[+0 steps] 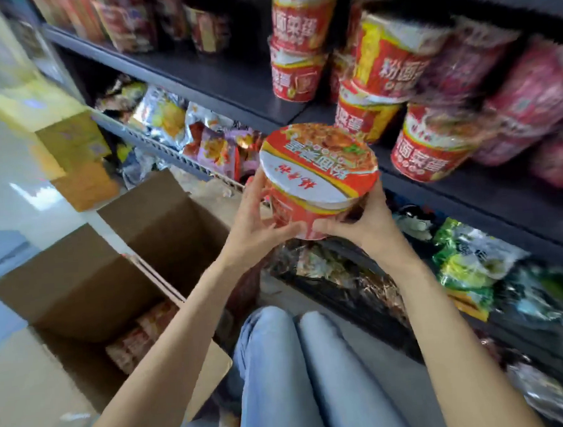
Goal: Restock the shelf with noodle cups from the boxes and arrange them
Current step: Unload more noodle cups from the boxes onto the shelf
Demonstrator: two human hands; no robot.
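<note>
Gripping a red noodle cup [317, 182] in both hands' fingers [256, 195], beside stacked shelf cups [433, 143], above an open box [91, 288].

Both hands [257, 221] [368, 221] hold a noodle cup [317, 175] before the shelf [451, 188].

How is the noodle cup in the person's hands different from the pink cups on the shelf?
The held noodle cup is red with a white-and-red lid; the pink cups are pink. The held one is gripped by the left hand and right hand, off the shelf; the pink ones sit stacked there. Both are round tubs.
</note>
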